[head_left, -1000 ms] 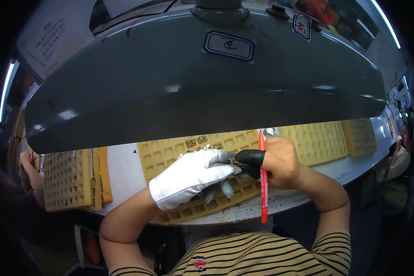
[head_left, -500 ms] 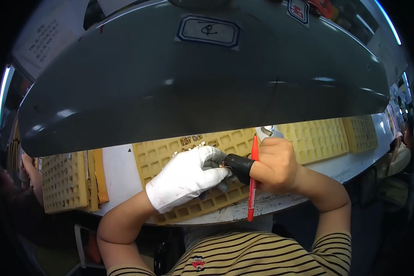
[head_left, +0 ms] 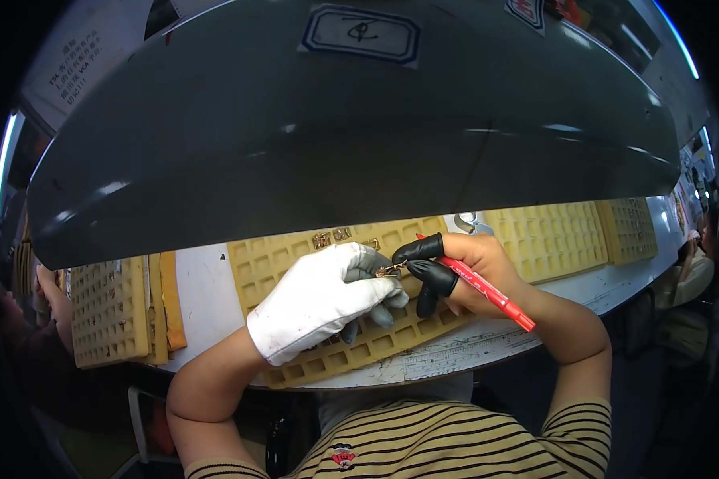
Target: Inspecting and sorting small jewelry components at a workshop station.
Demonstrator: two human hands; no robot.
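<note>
My left hand [head_left: 319, 297] wears a white glove with grey fingers, curled around a small gold jewelry piece [head_left: 387, 271]. My right hand [head_left: 475, 279], with black finger cots on its fingertips, pinches the same piece from the right and also holds a red pen [head_left: 495, 294], now slanting down to the lower right across the hand. Both hands are over a yellow foam tray [head_left: 264, 262] of square compartments, where several small metal pieces [head_left: 339, 234] lie along the upper rows. The piece's exact shape is too small to make out.
A large grey lamp hood [head_left: 351, 128] spans the upper view above a white table [head_left: 208, 291]. Other foam trays stand right [head_left: 547, 239] and left [head_left: 108, 311], and a small metal object [head_left: 467, 222] sits behind my right hand. Co-workers' arms show at far left [head_left: 56, 303] and far right [head_left: 691, 275].
The pen has swung from upright to a diagonal across my right hand. My right finger cots have parted around the gold piece, which shows more. The lamp hood appears higher in view.
</note>
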